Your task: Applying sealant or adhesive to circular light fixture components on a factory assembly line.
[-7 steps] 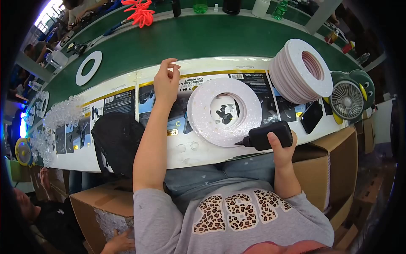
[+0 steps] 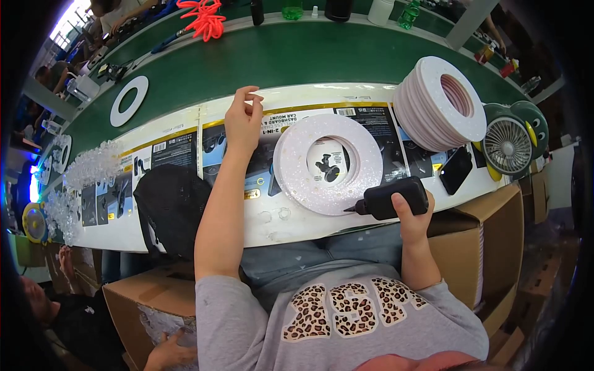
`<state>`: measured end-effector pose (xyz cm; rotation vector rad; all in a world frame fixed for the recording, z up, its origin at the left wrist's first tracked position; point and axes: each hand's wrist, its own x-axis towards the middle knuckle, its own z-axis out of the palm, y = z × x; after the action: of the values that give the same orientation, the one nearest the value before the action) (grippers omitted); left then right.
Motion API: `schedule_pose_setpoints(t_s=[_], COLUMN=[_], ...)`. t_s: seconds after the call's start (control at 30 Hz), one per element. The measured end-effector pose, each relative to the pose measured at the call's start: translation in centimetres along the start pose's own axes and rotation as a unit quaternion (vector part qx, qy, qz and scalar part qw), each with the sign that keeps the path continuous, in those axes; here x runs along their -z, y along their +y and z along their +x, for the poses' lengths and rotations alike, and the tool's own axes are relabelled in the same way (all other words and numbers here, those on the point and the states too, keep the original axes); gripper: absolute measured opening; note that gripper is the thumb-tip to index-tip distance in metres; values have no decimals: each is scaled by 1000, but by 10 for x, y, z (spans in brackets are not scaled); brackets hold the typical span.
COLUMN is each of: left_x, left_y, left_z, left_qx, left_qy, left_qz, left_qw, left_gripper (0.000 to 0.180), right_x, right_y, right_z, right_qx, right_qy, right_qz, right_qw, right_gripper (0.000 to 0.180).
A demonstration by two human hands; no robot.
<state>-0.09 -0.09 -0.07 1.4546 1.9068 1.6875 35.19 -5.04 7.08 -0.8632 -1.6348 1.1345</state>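
A black squeeze bottle (image 2: 388, 199) with a thin pointed nozzle lies tilted in my right hand (image 2: 416, 213), which is closed around its base. The nozzle tip points left, at the near edge of a white glittery ring (image 2: 297, 191); whether it touches cannot be made out. The ring appears to be stacked on another, slightly offset, on the printed card sheets (image 2: 387, 148). My left hand (image 2: 244, 117) is raised beyond the ring's left side, its fingers loosely bent and apart, with nothing visible in them.
A tall stack of white rings (image 2: 433, 105), a phone (image 2: 456, 170) and a small green fan (image 2: 508, 143) stand to the right. Left are a black bag (image 2: 170, 207), clear plastic pieces (image 2: 93, 164) and a single ring (image 2: 130, 101). Cardboard boxes (image 2: 448, 260) flank me; a co-worker's hand (image 2: 172, 353) reaches into one.
The co-worker's hand at the left box has shifted slightly. My two hands, the bottle and the rings show almost no movement.
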Motion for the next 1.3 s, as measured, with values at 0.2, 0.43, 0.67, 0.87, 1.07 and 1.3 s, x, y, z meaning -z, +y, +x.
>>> schedule_pose_setpoints(t_s=[0.2, 0.43, 0.67, 0.87, 1.07, 1.3], left_x=[1, 4, 22, 34, 17, -1], left_y=[0, 18, 88, 156, 160, 163], left_z=[0, 2, 4, -23, -80, -110], left_qx=[5, -6, -114, -143, -182, -98], left_qy=[-10, -8, 43, -180, -479, -473], left_qz=[5, 5, -48, 96, 224, 341], left_qw=[1000, 1000, 991, 969, 829, 807], left_gripper=[24, 23, 17, 30, 85, 70], right_x=[1, 4, 21, 39, 43, 46], right_y=[0, 16, 58, 66, 66, 71], right_z=[0, 0, 20, 43, 46, 43], right_qx=[-4, -47, -208, -327, -386, -390], right_qy=[1, 67, 203, 174, 176, 183], right_qz=[1, 39, 320, 501, 667, 664], right_qw=[1000, 996, 902, 782, 612, 611], right_gripper=[14, 14, 33, 37, 53, 47])
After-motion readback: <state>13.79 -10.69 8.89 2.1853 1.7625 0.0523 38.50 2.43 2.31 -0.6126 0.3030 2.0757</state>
